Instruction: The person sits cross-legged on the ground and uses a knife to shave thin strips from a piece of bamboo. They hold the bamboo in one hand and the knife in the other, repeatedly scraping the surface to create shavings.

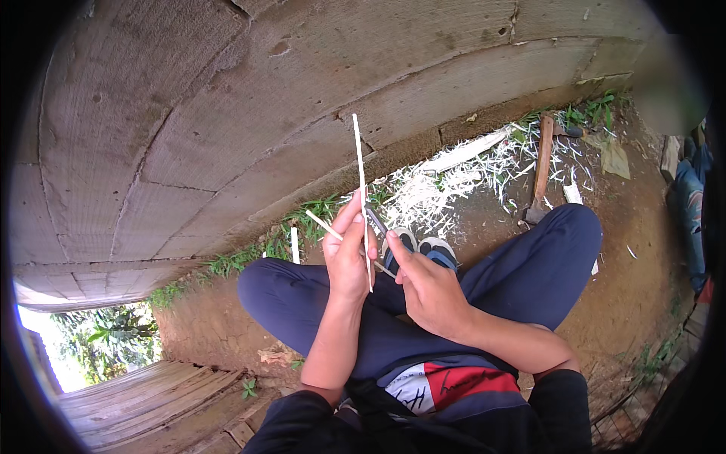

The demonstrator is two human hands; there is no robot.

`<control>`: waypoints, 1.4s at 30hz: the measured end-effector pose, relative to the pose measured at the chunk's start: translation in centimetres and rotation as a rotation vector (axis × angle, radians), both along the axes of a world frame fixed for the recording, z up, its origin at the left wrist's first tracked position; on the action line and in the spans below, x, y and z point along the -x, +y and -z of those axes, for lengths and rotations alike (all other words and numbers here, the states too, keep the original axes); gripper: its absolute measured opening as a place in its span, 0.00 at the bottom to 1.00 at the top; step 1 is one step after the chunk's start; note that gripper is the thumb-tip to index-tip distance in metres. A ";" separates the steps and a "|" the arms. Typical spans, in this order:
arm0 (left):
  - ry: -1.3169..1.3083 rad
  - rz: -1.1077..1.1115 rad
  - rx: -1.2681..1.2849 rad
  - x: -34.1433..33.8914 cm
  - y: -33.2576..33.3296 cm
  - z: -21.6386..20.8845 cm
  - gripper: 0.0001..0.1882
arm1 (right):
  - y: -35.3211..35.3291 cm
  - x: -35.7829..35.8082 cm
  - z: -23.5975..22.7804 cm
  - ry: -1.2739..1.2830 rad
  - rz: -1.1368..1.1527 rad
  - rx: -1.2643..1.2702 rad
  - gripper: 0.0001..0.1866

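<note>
A long, thin pale wooden strip (358, 155) stands nearly upright in front of me. My left hand (346, 261) is closed around its lower part, thumb and fingers pinching it. A second pale stick (321, 222) pokes out to the left from between the same fingers. My right hand (432, 291) is closed on a knife, whose dark blade (375, 221) points up and left against or close beside the strip. Most of the knife's handle is hidden inside my fist. Both hands are above my crossed legs.
White shavings (435, 195) litter the ground beyond my shoes (437, 251), with a longer pale wood piece (470, 150) among them. A hatchet (543, 163) with a wooden handle lies to the right. A grey block wall (249, 144) rises ahead. Blue cloth (688, 219) is at the far right.
</note>
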State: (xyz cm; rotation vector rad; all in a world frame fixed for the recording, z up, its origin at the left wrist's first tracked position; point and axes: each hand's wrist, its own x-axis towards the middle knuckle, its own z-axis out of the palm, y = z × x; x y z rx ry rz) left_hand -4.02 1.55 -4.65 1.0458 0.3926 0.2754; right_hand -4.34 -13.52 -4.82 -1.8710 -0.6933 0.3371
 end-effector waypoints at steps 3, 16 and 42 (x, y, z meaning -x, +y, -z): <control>0.015 -0.021 -0.017 -0.1 -0.8 -0.1 0.21 | 0.0 -0.3 0.1 -0.024 0.026 0.003 0.34; 0.004 -0.019 0.018 0.1 -2.4 0.4 0.22 | 1.1 -0.4 0.9 0.008 0.131 -0.103 0.33; 0.087 -0.076 -0.147 0.0 -1.7 0.8 0.19 | 1.7 0.6 1.1 -0.012 0.113 -0.007 0.35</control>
